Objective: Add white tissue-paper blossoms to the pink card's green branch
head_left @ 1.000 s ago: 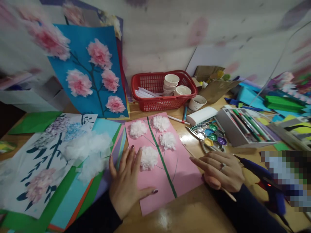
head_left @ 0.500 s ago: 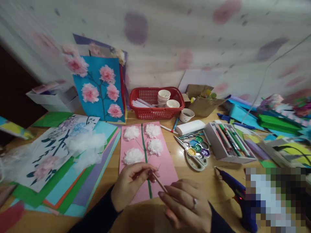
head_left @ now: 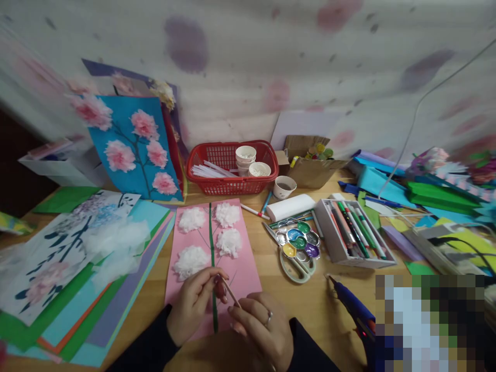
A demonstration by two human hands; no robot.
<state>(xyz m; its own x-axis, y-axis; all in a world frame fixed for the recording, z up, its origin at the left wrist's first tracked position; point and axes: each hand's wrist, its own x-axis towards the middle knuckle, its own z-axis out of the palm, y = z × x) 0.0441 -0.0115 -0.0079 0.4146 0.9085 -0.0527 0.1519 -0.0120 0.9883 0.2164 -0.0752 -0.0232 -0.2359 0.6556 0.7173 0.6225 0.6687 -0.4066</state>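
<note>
Two bare hands meet at bottom centre of the frame over a pink sheet [head_left: 248,268] lying on a wooden tabletop [head_left: 271,287]. Between them is a thin wooden stick [head_left: 231,293], its long axis slanting from upper left to lower right, across the painted green stem [head_left: 211,237], which runs nearly straight up the sheet. The left hand [head_left: 188,307] comes in from the lower left, thumb and fingertips pinched together at the stick's upper end; whether they also hold something small is hidden. The right hand [head_left: 267,330], wearing a ring, holds the stick's lower part from the right, fingers curled around it. The left hand is thus nearer the upper end, just below the lowest of four white tissue flowers [head_left: 189,262]; the other three sit higher on the sheet, two of them right of the stem. How far the stick is above the paper cannot be told. Right of the sheet are scissors [head_left: 296,274] and a paint palette [head_left: 297,242]; a blue glue gun [head_left: 351,305] lies at lower right, nearer the right hand.
</note>
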